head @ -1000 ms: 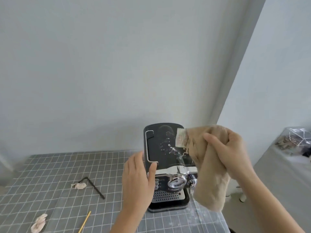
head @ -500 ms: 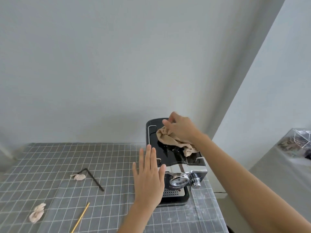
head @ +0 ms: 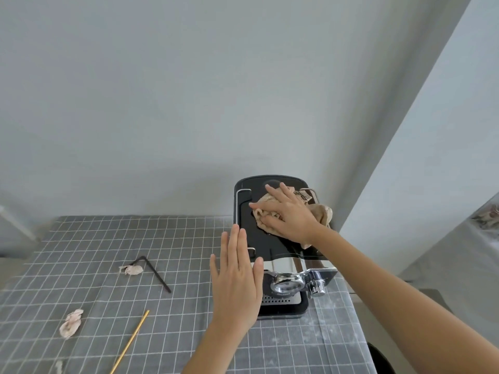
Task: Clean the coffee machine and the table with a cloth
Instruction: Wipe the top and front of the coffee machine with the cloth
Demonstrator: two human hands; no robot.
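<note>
A black and chrome coffee machine (head: 280,255) stands at the right side of the table (head: 113,238), which has a grey checked cover. A beige cloth (head: 320,211) lies bunched on the machine's black top. My right hand (head: 286,214) presses flat on the cloth, fingers spread toward the left. My left hand (head: 237,276) rests flat against the machine's left side with straight fingers and holds nothing.
On the table's left lie a black L-shaped key (head: 152,271), two crumpled beige scraps (head: 70,323) (head: 132,269) and a thin yellow stick (head: 129,341). White powder dusts the cover to the right of the machine (head: 332,319). A grey-draped surface (head: 464,255) stands at far right.
My right hand brought the hanging cloth down onto the machine's top and now presses it flat, farther left. My left hand went from gripping the machine's side to lying flat against it.
</note>
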